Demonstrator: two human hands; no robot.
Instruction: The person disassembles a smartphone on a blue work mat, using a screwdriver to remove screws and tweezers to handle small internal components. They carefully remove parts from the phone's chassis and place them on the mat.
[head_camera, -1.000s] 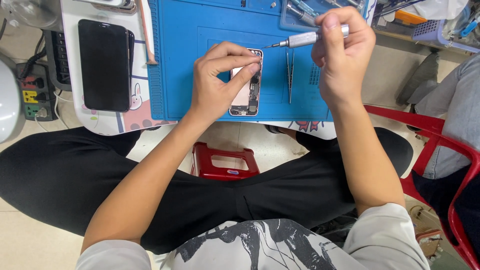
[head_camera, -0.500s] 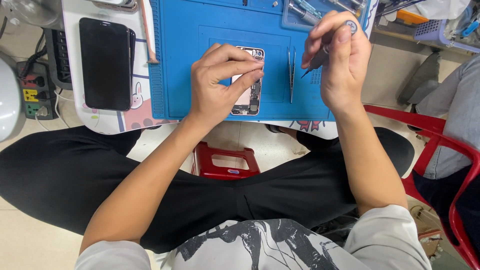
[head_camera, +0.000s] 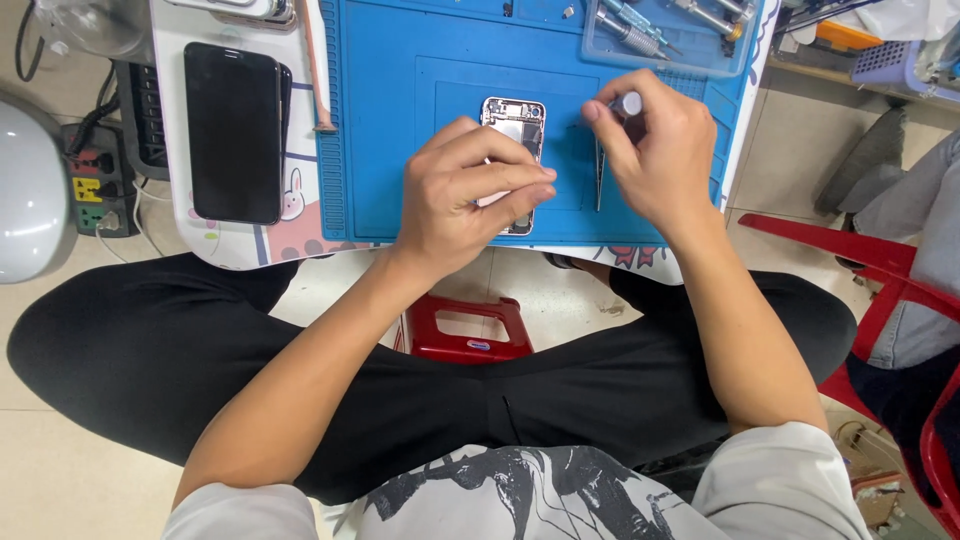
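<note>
My left hand (head_camera: 470, 195) pins the opened phone (head_camera: 515, 130) flat on the blue mat (head_camera: 400, 120) at the middle of the bench, fingers closed over its lower half. At three o'clock of the phone, my right hand (head_camera: 655, 160) pinches a small screwdriver (head_camera: 627, 103) upright. Tweezers (head_camera: 599, 180) lie between them.

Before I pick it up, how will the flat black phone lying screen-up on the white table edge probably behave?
The flat black phone looks rigid, so it should lift without bending. Its glossy face seems smooth, probably slippery to fingers. It lies near the white table edge, so a push might slide it off; the glass is likely fragile.
</note>
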